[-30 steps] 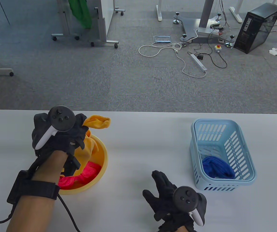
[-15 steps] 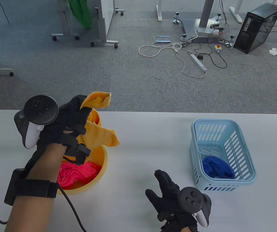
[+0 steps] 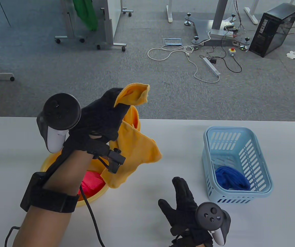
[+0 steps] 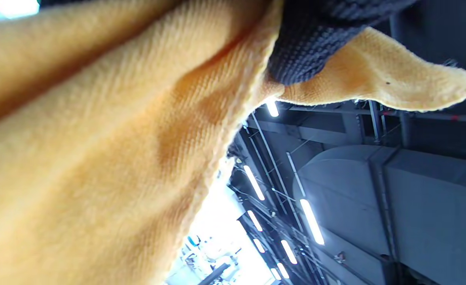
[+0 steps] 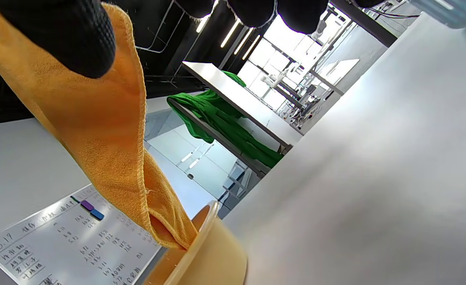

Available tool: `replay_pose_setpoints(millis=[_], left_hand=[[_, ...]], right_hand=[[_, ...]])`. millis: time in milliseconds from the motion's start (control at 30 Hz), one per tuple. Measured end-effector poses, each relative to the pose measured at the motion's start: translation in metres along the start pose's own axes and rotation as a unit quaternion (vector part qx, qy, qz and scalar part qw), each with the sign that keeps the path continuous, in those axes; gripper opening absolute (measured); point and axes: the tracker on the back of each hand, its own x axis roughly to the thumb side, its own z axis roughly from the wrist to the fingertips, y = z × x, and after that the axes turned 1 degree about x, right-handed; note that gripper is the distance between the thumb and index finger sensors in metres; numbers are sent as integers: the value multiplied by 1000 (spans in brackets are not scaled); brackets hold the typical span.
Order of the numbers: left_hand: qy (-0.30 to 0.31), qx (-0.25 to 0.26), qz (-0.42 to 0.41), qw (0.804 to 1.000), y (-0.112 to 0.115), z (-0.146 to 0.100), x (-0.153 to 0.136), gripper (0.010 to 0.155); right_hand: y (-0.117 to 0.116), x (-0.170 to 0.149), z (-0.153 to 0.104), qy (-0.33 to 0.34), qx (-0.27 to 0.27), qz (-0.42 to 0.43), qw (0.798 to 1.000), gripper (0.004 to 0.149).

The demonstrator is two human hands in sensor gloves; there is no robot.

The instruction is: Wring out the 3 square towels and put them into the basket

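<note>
Mid-table: I see bare white table top [image 3: 142,205] between the round yellow plastic basin [image 3: 96,196] and the light blue slotted plastic basket [image 3: 255,159]; only my right gloved hand [image 3: 186,208] sits low in that lane, fingers spread.
Above basin: blocked. My left gloved hand [image 3: 98,123] holds the orange terry towel [image 3: 137,151] up there, cloth draping down past the basin's right rim.
Basin interior: crumpled pink towel [image 3: 92,180] fills the visible part.
Basket: top open, bunched dark blue towel [image 3: 231,177] at near end, far end free.
Far right of basket: bare strip of table.
</note>
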Motion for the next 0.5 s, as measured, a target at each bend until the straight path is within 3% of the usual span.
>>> replay_pose_setpoints(millis=[267, 500], left_hand=[[30, -29, -5, 999, 24, 0, 14, 46], [47, -68, -40, 996, 55, 1, 20, 46]], right_hand=[[3, 5, -3, 21, -17, 14, 1000, 103], [9, 11, -8, 57, -63, 44, 995, 107]])
